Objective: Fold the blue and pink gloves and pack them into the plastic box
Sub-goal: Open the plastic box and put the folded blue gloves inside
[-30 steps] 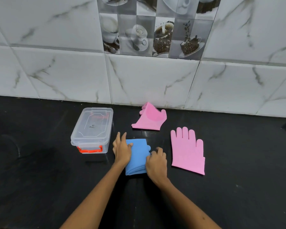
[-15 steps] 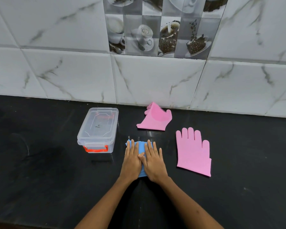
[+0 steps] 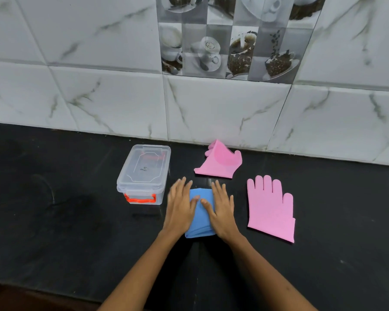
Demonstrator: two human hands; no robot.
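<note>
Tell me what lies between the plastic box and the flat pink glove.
In the head view, the folded blue glove, pressed under the left hand and right hand, lies between plastic box and flat pink glove.

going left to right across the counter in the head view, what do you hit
plastic box → left hand → folded blue glove → right hand → flat pink glove

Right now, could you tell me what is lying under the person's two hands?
A folded blue glove lies beneath the left hand and right hand, flat on the black counter. Its side edges are covered by the palms.
</note>
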